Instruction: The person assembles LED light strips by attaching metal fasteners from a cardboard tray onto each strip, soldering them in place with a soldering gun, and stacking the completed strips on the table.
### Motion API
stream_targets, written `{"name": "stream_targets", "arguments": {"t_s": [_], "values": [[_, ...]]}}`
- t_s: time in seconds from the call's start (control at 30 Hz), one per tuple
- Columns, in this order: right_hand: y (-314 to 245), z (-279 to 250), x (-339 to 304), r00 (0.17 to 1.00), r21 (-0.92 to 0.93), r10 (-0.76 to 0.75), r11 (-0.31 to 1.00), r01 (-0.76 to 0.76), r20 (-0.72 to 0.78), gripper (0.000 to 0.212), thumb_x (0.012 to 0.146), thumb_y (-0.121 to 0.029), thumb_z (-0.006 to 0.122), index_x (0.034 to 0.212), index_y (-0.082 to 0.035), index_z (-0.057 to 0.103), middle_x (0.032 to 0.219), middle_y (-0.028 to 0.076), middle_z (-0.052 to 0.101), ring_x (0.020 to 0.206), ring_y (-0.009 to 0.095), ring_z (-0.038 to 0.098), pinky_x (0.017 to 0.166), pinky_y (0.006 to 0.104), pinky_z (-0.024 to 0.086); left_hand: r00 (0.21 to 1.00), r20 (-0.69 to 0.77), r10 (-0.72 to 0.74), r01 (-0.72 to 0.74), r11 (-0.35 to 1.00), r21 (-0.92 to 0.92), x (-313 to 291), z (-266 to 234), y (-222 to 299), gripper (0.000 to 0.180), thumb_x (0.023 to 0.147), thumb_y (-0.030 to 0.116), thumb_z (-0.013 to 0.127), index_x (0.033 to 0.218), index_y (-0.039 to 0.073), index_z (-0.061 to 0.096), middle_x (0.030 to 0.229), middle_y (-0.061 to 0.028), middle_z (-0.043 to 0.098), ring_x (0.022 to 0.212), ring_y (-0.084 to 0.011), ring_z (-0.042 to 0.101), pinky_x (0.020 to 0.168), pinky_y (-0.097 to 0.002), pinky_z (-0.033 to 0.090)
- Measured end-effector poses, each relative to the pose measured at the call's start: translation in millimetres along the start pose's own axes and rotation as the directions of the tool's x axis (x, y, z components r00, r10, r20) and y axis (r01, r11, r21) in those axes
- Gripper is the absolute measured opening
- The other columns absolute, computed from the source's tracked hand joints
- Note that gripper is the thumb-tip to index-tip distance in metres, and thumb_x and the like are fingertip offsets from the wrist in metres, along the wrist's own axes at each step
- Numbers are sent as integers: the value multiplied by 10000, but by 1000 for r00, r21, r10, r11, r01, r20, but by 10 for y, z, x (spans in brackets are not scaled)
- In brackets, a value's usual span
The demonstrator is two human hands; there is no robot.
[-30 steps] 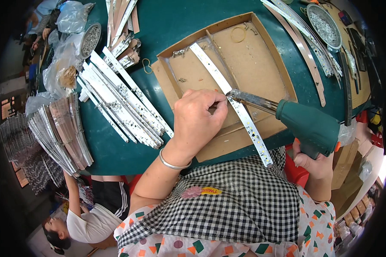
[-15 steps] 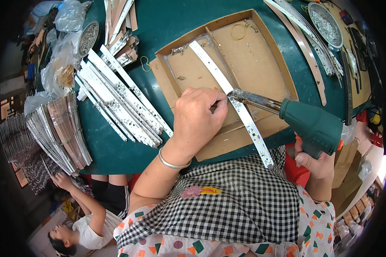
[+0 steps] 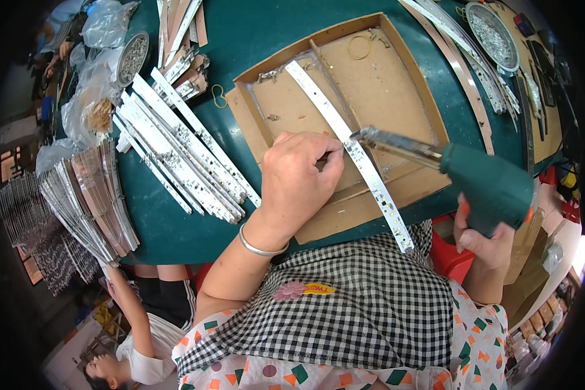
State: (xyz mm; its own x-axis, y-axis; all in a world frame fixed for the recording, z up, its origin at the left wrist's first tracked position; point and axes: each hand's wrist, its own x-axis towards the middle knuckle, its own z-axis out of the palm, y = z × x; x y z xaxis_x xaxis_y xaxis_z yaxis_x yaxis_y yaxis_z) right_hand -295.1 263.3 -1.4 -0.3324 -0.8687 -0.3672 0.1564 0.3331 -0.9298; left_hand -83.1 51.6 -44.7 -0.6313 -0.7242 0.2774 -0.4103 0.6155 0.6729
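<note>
My left hand [image 3: 299, 168] is closed, its thumb and forefinger pinched at the left edge of a long white LED strip [image 3: 374, 179]. Whether a smaller piece is also between the fingertips is hidden. The strip lies slantwise over a shallow cardboard box [image 3: 403, 84], its near end jutting past the box toward my apron. My right hand [image 3: 484, 244] grips a green pistol-shaped soldering gun [image 3: 487, 188] by its handle. The metal nose points left, its tip just over or beside the strip near my left fingertips; contact is unclear.
Left of the box lies a pile of white LED strips [image 3: 175, 153]; more strips [image 3: 88, 201] stand bundled at the table's left edge. Metal bowls of small parts [image 3: 133, 58] [image 3: 493, 36] sit at both sides. Curved strips [image 3: 461, 71] lie right. A person [image 3: 146, 338] works at lower left.
The soldering gun and my right hand have shifted right, drawing the tip slightly back across the strip. My left hand has barely moved. The other person's arm has changed position.
</note>
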Motion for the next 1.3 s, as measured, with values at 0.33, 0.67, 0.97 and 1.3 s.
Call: {"name": "stream_targets", "arguments": {"t_s": [0.33, 0.67, 0.97, 1.3], "values": [[-54, -95, 247, 899, 144, -353, 906, 398, -260, 875, 699, -268, 823, 1315, 116, 334, 651, 25, 490, 429, 95, 468, 380, 178, 363, 1000, 29, -4, 4, 1000, 6, 7, -57, 70, 125, 681, 9, 747, 798, 38, 712, 752, -85, 699, 652, -191, 653, 592, -265, 504], [-92, -430, 681, 691, -304, -561, 828, 472, -456, 584, 756, 106, 656, 1298, 52, 444, 900, 40, 520, 749, 120, 542, 629, 235, 456, 851, 317, 420, -397, 907, -138, -22, -226, 514, 341, 625, 65, 727, 960, 45, 665, 1062, -80, 654, 854, -250, 608, 700, -352, 465], [185, -482, 980, 647, -945, -746, 305, 122, -157, 615, 688, -36, 755, 1258, -60, 528, 1128, 157, 642, 1037, 291, 642, 855, 347, 508, 706, 439, 556, -591, 804, -68, -84, -388, 719, 313, 621, 108, 636, 914, 0, 661, 896, -61, 614, 799, -195, 556, 669, -314, 441], [389, -918, 943, 634, -943, -764, 286, 173, -115, 571, 780, 32, 677, 1319, -42, 503, 1113, 170, 653, 985, 252, 661, 835, 316, 495, 939, 276, 206, -311, 848, 428, -342, -1354, 45, 185, 658, 54, 623, 837, 63, 669, 948, -44, 667, 756, -202, 579, 672, -329, 464]]}}
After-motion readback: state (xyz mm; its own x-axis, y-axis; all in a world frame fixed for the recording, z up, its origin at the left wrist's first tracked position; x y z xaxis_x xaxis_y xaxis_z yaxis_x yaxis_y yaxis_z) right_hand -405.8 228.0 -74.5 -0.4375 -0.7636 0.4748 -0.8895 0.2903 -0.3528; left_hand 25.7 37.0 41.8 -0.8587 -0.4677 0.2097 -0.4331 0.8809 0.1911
